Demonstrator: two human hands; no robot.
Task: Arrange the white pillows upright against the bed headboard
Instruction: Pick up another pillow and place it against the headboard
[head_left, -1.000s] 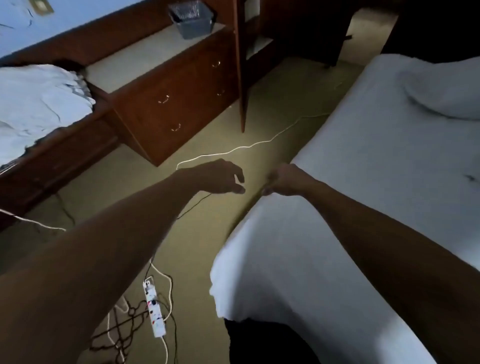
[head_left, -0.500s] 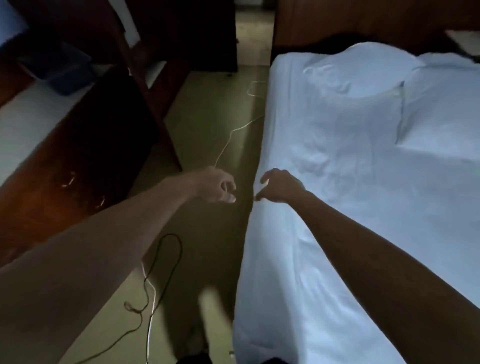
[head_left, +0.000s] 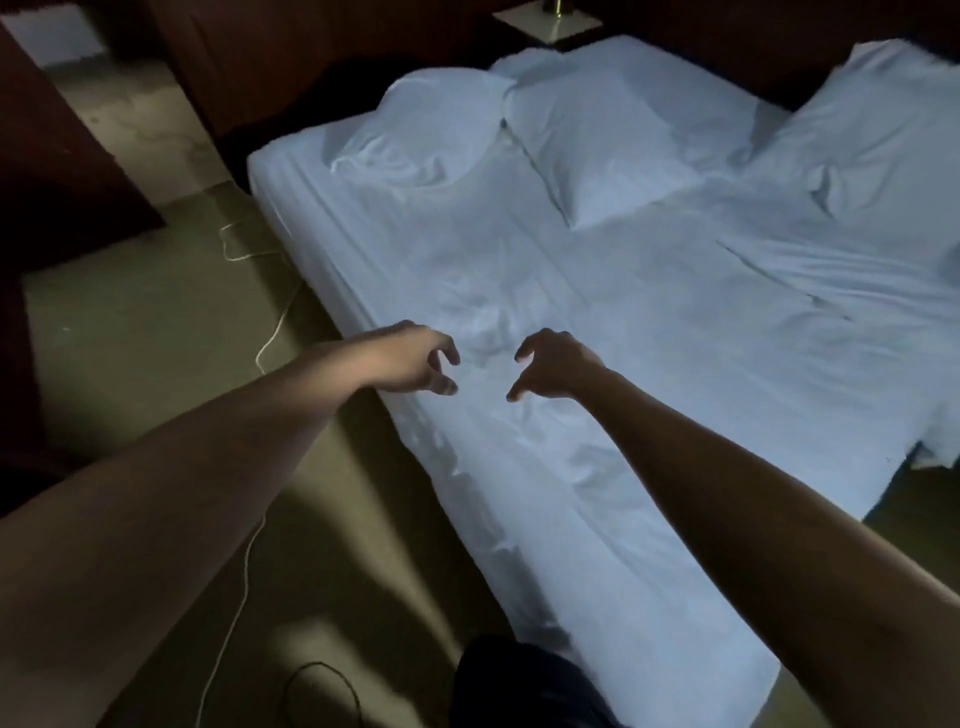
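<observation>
White pillows, one at the left (head_left: 421, 130), one in the middle (head_left: 597, 140) and one at the right (head_left: 872, 130), lie flat at the head of the bed (head_left: 649, 338), while the left hand (head_left: 415, 358) and right hand (head_left: 550, 366) hover over the sheet near its edge, fingers curled apart, holding nothing.
</observation>
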